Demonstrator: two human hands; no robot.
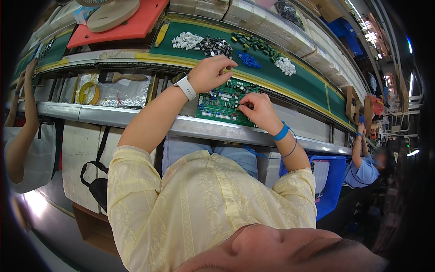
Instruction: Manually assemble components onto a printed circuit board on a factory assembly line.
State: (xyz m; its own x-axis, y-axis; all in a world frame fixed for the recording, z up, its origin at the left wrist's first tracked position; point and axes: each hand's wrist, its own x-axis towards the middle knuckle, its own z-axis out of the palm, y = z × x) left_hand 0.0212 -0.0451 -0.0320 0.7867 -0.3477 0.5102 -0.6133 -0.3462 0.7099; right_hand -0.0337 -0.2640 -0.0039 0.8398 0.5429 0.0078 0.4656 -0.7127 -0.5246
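A green circuit board (229, 117), set with many small white, black and blue parts, lies on the line in front of me. My left hand (211, 74), a white watch band (185, 87) on its wrist, hovers over the board's far left edge with fingers curled; anything inside them is too small to make out. Over the board's right part, my right hand (261, 112) pinches thumb and forefinger together down at its surface, and what they grip is hidden. A blue wrist strap (282, 130) with a cord circles the right wrist.
Beyond the board, a green belt carries piles of white parts (186, 41), black parts (216, 46), green parts (253, 43), blue parts (248, 60) and small white parts (285, 66). Left are yellow tape (89, 93) and a brush (122, 77). A metal rail (149, 119) runs nearest me.
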